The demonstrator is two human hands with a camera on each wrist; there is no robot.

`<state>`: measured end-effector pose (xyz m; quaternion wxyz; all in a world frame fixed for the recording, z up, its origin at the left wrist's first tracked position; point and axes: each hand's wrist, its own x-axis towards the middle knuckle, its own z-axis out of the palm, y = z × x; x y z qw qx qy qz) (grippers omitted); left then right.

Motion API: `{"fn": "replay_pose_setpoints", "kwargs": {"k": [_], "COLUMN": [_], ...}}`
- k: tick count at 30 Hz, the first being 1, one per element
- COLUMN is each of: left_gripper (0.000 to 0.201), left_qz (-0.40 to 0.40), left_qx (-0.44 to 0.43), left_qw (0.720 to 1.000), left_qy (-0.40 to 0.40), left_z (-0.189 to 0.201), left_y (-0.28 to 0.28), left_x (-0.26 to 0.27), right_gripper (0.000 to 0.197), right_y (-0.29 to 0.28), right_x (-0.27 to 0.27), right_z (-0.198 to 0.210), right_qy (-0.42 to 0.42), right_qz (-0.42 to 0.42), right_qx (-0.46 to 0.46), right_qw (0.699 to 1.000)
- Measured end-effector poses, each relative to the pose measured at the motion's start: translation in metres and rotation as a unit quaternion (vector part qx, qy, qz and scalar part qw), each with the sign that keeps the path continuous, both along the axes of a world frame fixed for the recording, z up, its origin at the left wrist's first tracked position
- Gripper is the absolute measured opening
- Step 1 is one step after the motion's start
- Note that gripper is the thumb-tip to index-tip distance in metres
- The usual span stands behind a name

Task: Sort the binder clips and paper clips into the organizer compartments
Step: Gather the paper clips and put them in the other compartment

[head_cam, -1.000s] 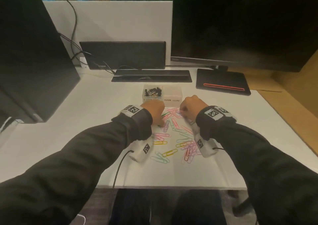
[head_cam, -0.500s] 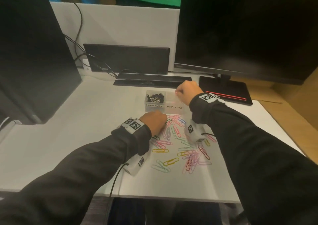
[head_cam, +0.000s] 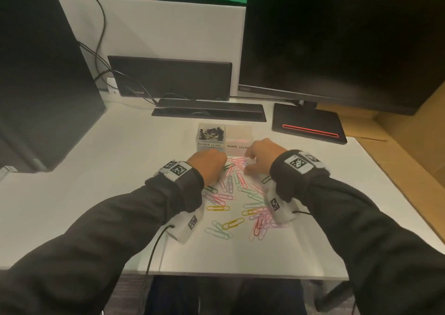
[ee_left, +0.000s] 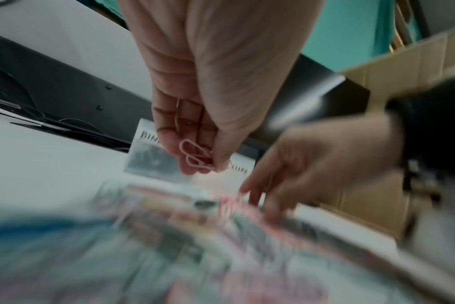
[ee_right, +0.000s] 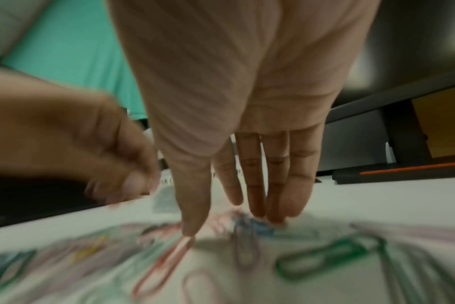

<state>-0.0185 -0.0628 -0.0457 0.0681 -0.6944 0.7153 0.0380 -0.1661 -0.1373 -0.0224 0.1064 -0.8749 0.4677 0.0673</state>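
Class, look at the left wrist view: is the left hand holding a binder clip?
No. The left hand pinches pink paper clips between its thumb and fingers, not a binder clip.

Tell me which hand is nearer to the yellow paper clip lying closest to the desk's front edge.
Left. The left hand is up and left of the yellow paper clip, pinching pink paper clips. The right hand, open, reaches farther back toward the organizer.

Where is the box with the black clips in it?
In the head view, the clear box sits mid-desk, just beyond both hands and before the black keyboard tray; the black clips fill its left half, labelled BINDER CLIPS.
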Motion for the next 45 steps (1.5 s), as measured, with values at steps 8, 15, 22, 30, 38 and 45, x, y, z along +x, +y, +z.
{"fn": "replay_pose_setpoints", "kwargs": {"k": [8,15,22,30,38,45], "left_gripper": [0.023,0.019,0.031,0.026,0.022,0.026], "left_qz": [0.097,0.125,0.115,0.062,-0.002,-0.014], "left_qx": [-0.163,-0.116,-0.144,-0.022,0.083,0.061], "left_qw": [0.962,0.974,0.975,0.991,0.994,0.992], "left_qy": [0.195,0.148,0.126,0.115,0.072,0.113], "left_z": [0.044,0.034,0.036,0.045,0.005,0.0], "left_y": [-0.066,-0.105,-0.086,0.007,0.022,0.008], "left_x": [0.008,-0.015,-0.004,0.03,0.033,0.025], "right_gripper": [0.024,0.026,0.016,0.023,0.026,0.033], "right_y": [0.006,0.014,0.011,-0.019,-0.039,-0.006], "right_x": [0.005,0.0,-0.006,-0.003,0.054,0.022], "right_z": [-0.011,-0.007,-0.005,0.051,0.034,0.027], "right_qy": [-0.03,0.013,-0.001,-0.126,-0.025,-0.035], "right_qz": [0.02,0.061,0.062,-0.009,0.002,0.024], "right_qx": [0.0,-0.019,-0.027,-0.064,-0.072,-0.073], "right_qw": [0.999,0.998,0.998,0.99,0.997,0.996]}}
